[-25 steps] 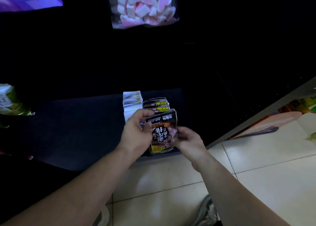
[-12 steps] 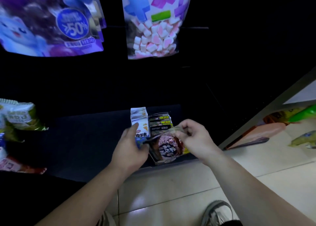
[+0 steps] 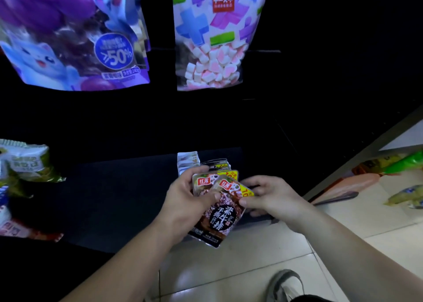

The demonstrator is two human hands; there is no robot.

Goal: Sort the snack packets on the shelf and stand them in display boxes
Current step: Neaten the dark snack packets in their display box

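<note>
At centre frame, the left hand (image 3: 187, 201) grips the rear packet (image 3: 202, 184), which is upright, and the front packet (image 3: 220, 214). The front packet's label faces the camera, its long axis is near vertical, and its top end tilts toward upper right. The right hand (image 3: 274, 198) pinches its right edge.

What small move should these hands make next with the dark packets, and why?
Probably square the dark packets together: the front one sits tilted across the other, gripped by the left hand and pinched by the right hand. Aligned, they could stand with the standing row behind.
</note>
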